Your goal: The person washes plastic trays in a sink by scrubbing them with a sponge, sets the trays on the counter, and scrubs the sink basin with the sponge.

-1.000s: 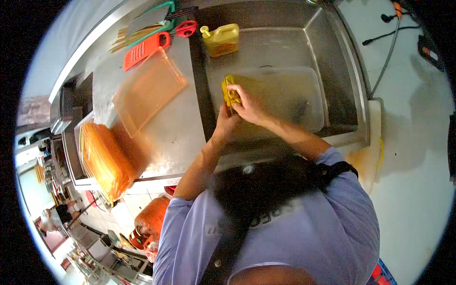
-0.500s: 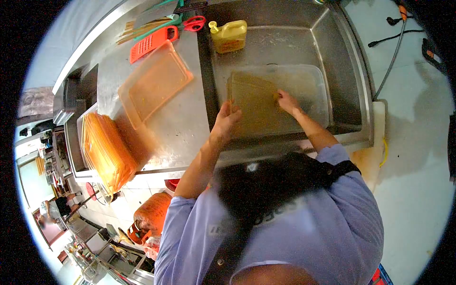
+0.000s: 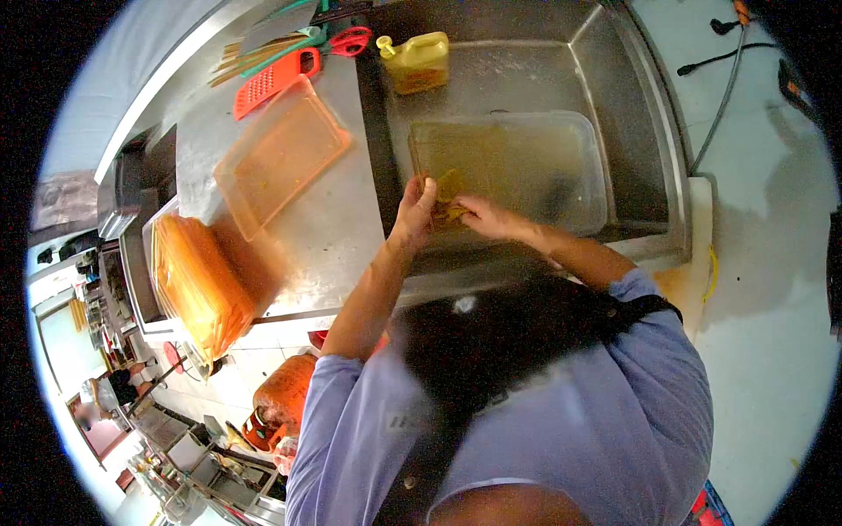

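Note:
My left hand (image 3: 416,209) is closed on the near left corner of a translucent plastic lid (image 3: 469,149), thumb on top. The lid is held tilted over a larger clear plastic tub (image 3: 574,167) of cloudy water in the sink. In my right hand (image 3: 485,216), closed fingers press a crumpled yellowish wad (image 3: 453,211), which looks like a cleaning cloth, against the lid's near edge, close to my left hand. My fingertips hide part of the wad, so its exact kind is unclear.
A yellow jug (image 3: 416,63) stands in the sink (image 3: 517,74) behind the tub. On the steel counter (image 3: 329,237) at left lie an orange-tinted lid (image 3: 285,162), a red grater (image 3: 272,85) and red scissors (image 3: 351,41). Stacked orange-tinted lids (image 3: 197,285) stand at the counter's left end.
My right hand has moved from the lid's right side left and towards me, to its near edge beside my left hand. My left hand still grips the lid.

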`<state>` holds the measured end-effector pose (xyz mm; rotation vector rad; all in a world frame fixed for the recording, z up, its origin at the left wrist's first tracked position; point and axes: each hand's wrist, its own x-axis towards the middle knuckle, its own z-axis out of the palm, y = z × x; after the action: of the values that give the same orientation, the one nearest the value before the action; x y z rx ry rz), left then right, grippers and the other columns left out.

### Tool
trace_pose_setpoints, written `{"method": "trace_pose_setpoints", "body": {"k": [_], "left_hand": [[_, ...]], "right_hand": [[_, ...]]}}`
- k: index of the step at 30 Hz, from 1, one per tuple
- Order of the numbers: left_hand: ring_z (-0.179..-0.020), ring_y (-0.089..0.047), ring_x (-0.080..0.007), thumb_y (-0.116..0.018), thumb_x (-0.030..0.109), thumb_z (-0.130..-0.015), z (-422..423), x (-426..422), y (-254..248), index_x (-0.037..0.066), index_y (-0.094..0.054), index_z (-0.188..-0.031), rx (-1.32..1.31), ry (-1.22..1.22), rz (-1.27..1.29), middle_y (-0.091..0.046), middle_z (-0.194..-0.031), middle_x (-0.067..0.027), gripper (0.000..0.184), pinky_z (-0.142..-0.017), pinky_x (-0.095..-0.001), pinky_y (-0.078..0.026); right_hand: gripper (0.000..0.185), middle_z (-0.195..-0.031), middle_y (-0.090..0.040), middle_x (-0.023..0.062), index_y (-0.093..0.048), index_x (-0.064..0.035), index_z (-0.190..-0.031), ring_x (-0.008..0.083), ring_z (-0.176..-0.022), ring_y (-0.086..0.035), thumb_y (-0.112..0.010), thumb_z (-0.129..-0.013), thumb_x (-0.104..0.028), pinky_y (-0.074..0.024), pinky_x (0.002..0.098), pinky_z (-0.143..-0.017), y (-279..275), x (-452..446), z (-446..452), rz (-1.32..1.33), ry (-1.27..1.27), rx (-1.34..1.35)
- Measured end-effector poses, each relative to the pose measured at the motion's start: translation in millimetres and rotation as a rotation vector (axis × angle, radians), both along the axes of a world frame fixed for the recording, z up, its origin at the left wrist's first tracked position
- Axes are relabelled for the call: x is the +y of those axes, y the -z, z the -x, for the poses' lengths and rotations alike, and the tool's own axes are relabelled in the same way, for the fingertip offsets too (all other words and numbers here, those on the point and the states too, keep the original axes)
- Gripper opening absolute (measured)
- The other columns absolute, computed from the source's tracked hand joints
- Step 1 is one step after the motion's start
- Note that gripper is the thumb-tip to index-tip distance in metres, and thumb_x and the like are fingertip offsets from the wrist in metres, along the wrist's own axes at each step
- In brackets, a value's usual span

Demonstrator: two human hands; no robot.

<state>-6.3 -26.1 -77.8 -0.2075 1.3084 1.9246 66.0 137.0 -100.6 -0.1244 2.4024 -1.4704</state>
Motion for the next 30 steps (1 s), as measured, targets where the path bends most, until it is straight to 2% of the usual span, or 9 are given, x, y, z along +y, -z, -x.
{"method": "trace_pose_setpoints", "body": {"k": [2,6,11,15,18,21,24,26,30], "left_hand": [[-0.097,-0.052,-0.0216,-0.047,0.031,-0.091,-7.0,6.9,-14.7,0.009,-0.039,-0.122,-0.021,-0.040,0.025,-0.050,-0.112,-0.0072,0.038,-0.077,-0.0368,-0.048],[-0.102,-0.051,-0.0248,-0.051,0.031,-0.089,-0.2,2.9,-15.0,0.011,-0.033,-0.129,0.095,0.053,0.127,-0.047,-0.117,-0.0084,0.048,-0.078,-0.0422,-0.048],[-0.105,-0.048,-0.0267,-0.057,0.031,-0.086,0.6,0.4,-8.6,0.015,-0.030,-0.132,0.077,0.106,0.179,-0.045,-0.120,-0.0089,0.056,-0.074,-0.0480,-0.048],[-0.102,-0.049,-0.0261,-0.059,0.029,-0.084,-0.6,8.5,-23.3,0.015,-0.030,-0.132,0.010,0.164,0.132,-0.045,-0.119,-0.0084,0.058,-0.071,-0.0469,-0.049],[-0.099,-0.050,-0.0256,-0.060,0.027,-0.084,0.2,16.9,-21.4,0.014,-0.030,-0.132,0.090,0.221,0.221,-0.046,-0.117,-0.0085,0.058,-0.070,-0.0470,-0.050],[-0.099,-0.050,-0.0249,-0.060,0.026,-0.084,-1.4,12.0,-19.2,0.015,-0.032,-0.131,0.046,0.166,0.180,-0.046,-0.116,-0.0088,0.056,-0.069,-0.0472,-0.051],[-0.098,-0.051,-0.0229,-0.060,0.026,-0.083,-5.0,2.2,-33.2,0.013,-0.033,-0.130,0.050,0.115,0.150,-0.048,-0.112,-0.0089,0.056,-0.070,-0.0424,-0.049],[-0.094,-0.051,-0.0203,-0.061,0.025,-0.083,-3.7,-2.4,-24.4,0.008,-0.033,-0.130,0.109,0.119,0.183,-0.050,-0.108,-0.0097,0.058,-0.073,-0.0341,-0.045],[-0.097,-0.051,-0.0222,-0.061,0.027,-0.083,-3.5,0.0,-46.9,0.011,-0.033,-0.130,0.082,0.176,0.237,-0.049,-0.111,-0.0096,0.058,-0.070,-0.0378,-0.047]], "right_hand": [[0.037,-0.121,-0.049,0.0187,-0.047,-0.0024,-0.118,0.0334,-0.109,-0.048,-0.046,-0.082,-0.009,-0.0405,0.0413,-0.090,89.3,37.9,0.7,-0.233,-0.091,-0.126],[0.035,-0.110,-0.055,0.0197,-0.051,-0.0031,-0.114,0.0335,-0.096,-0.055,-0.046,-0.080,-0.005,-0.0427,0.0430,-0.081,21.8,86.1,-0.9,-0.583,-0.017,-0.349],[0.029,-0.094,-0.059,0.0110,-0.052,-0.0025,-0.111,0.0230,-0.083,-0.055,-0.049,-0.083,-0.010,-0.0431,0.0352,-0.074,63.8,102.5,30.0,-0.205,0.377,-0.321],[0.031,-0.101,-0.060,0.0138,-0.055,-0.0065,-0.108,0.0264,-0.094,-0.057,-0.057,-0.078,-0.007,-0.0446,0.0362,-0.079,-6.0,49.5,63.3,0.043,0.382,0.109],[0.030,-0.099,-0.058,0.0103,-0.053,-0.0080,-0.110,0.0244,-0.091,-0.057,-0.055,-0.081,-0.006,-0.0453,0.0337,-0.077,-23.1,17.9,68.8,-0.136,0.341,0.582],[0.030,-0.103,-0.057,0.0111,-0.052,-0.0055,-0.112,0.0276,-0.095,-0.056,-0.053,-0.081,-0.004,-0.0449,0.0362,-0.080,7.2,26.9,60.6,-0.156,0.306,0.542],[0.028,-0.102,-0.059,0.0119,-0.054,-0.0074,-0.109,0.0288,-0.089,-0.056,-0.051,-0.082,-0.013,-0.0442,0.0377,-0.075,127.9,70.1,45.9,0.457,0.647,-0.185],[0.031,-0.100,-0.060,0.0120,-0.055,-0.0041,-0.109,0.0298,-0.087,-0.056,-0.049,-0.084,-0.021,-0.0432,0.0391,-0.074,79.5,93.2,19.4,-0.413,0.487,-0.149],[0.036,-0.104,-0.058,0.0136,-0.051,-0.0031,-0.113,0.0313,-0.094,-0.054,-0.049,-0.085,-0.024,-0.0420,0.0403,-0.078,75.9,127.1,4.6,-0.747,0.184,-0.373]]}}
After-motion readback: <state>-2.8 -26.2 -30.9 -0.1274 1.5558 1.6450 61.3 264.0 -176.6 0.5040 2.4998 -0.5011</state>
